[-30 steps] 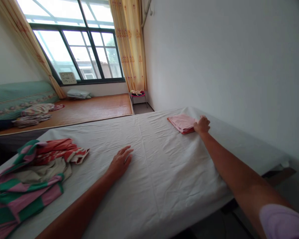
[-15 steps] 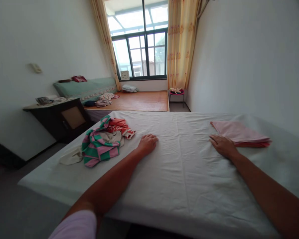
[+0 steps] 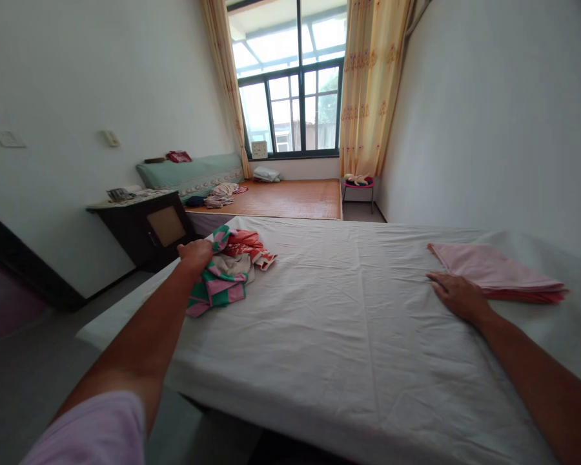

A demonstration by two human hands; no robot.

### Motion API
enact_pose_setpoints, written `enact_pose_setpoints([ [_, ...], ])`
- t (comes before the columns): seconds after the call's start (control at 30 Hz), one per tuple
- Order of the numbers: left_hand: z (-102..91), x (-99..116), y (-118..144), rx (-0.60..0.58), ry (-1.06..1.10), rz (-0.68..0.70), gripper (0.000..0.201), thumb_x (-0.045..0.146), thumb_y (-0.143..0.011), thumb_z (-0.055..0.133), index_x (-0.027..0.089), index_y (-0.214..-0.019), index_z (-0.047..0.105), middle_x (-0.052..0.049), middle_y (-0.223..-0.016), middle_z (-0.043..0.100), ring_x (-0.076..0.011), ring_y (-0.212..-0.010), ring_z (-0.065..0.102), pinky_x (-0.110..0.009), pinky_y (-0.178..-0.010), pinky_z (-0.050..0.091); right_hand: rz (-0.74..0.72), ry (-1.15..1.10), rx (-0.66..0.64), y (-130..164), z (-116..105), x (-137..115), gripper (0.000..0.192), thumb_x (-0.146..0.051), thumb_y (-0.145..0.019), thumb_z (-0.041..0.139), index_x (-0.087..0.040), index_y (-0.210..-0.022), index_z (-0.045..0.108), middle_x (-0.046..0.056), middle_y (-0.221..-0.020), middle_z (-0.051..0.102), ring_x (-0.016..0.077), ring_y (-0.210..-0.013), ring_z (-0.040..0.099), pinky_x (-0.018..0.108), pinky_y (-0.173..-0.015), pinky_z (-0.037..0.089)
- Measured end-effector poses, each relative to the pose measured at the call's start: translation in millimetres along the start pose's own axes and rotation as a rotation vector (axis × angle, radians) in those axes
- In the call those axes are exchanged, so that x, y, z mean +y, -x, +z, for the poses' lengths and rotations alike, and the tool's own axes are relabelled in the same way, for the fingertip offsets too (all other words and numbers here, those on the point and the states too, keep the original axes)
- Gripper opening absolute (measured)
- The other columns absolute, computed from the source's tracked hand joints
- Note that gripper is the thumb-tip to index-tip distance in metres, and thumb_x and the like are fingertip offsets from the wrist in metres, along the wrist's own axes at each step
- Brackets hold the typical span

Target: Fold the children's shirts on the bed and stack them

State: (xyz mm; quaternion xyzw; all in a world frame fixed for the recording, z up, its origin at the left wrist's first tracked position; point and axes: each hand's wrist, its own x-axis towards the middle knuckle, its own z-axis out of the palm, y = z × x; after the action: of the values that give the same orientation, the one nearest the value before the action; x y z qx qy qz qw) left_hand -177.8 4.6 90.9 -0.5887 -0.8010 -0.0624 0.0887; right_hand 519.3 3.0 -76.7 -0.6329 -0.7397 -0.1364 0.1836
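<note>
On the white-sheeted bed (image 3: 329,336) before you, your left hand (image 3: 195,253) reaches out to the near-left edge and rests on a crumpled heap of clothes (image 3: 230,268): a green-and-pink striped garment, a beige piece and a red-and-white patterned one tangled together. Your fingers curl over the top of the striped cloth, but you cannot tell whether they have closed on it. Your right hand (image 3: 458,296) lies flat and open on the sheet, palm down, gripping nothing, its fingertips just beside the near corner of a neatly folded pink cloth (image 3: 494,271) that sits by the white wall on the right. Heap and folded cloth lie well apart, at opposite sides of the bed. Beyond the left edge stands a dark wooden cabinet (image 3: 145,226).
</note>
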Motion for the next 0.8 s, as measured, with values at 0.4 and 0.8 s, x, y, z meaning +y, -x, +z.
enact_pose_setpoints([
  [0.4, -94.0, 35.0, 6.2, 0.491, 0.212, 0.088, 0.034, 0.035, -0.087, 0.049, 0.016, -0.107, 0.069, -0.009, -0.100, 0.070, -0.0265, -0.096, 0.062, -0.039, -0.087, 0.046, -0.018, 0.046, 0.000, 1.0, -0.3, -2.1, 0.046, -0.034, -0.088, 0.034, -0.018, -0.119, 0.064, 0.009, -0.124, 0.065, 0.0277, -0.112, 0.060, 0.044, -0.097, 0.044],
  [0.8, -117.7, 221.3, 13.2, 0.232, 1.780, 0.542, 0.029, 0.040, -0.078, 0.069, 0.018, -0.096, 0.065, -0.001, -0.081, 0.070, -0.0135, -0.077, 0.068, -0.024, -0.071, 0.055, 0.003, -0.004, -0.067, -0.4, -9.3, -5.4, 0.045, -0.031, -0.089, 0.036, -0.018, -0.124, 0.062, 0.008, -0.129, 0.062, 0.0247, -0.118, 0.057, 0.042, -0.101, 0.041],
])
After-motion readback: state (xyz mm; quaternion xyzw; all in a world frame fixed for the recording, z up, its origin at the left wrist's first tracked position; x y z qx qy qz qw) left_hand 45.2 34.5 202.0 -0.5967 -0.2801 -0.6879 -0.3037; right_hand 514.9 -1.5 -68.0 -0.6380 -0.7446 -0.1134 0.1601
